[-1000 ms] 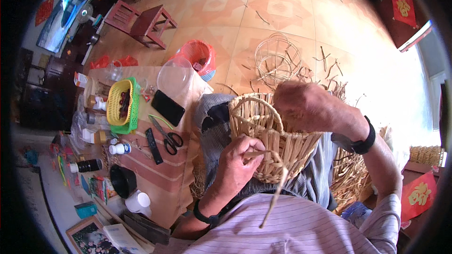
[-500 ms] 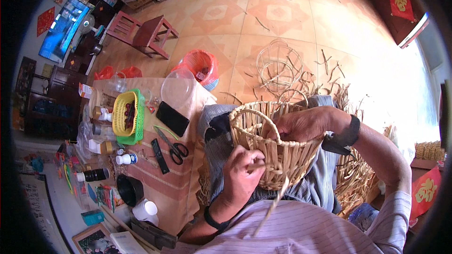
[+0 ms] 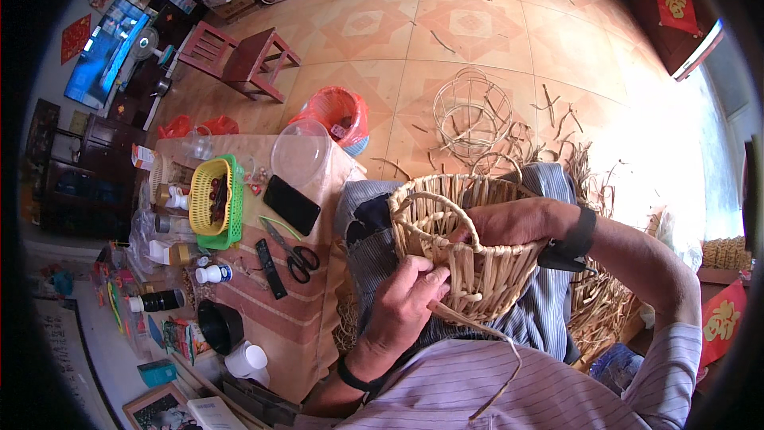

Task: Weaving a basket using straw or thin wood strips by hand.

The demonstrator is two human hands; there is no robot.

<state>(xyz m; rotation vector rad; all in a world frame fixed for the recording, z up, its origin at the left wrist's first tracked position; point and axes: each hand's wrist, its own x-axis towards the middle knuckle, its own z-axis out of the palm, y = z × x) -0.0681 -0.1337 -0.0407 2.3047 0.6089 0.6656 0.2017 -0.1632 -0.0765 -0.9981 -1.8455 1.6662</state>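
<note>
A woven straw basket [image 3: 505, 285] with looped handles rests on my lap on grey striped cloth [image 3: 539, 302]. My left hand [image 3: 402, 302] pinches at its front outer wall, holding a pale straw strand [image 3: 497, 334] that hangs across my shirt. My right hand [image 3: 501, 221] reaches over the rim into the basket, its fingers mostly hidden behind the handle and wall.
A cloth-covered table [image 3: 263, 334] on my left holds scissors [image 3: 301, 263], a phone [image 3: 291, 205], stacked plastic baskets [image 3: 219, 199] and bottles. A lined bin [image 3: 334, 111], a wooden chair [image 3: 251, 64], a wire frame [image 3: 473, 111] and loose straw [image 3: 601, 302] are on the floor.
My right hand has gone from above the rim down into the basket. My left hand has moved slightly lower on the front wall, and the hanging strand has swung rightward.
</note>
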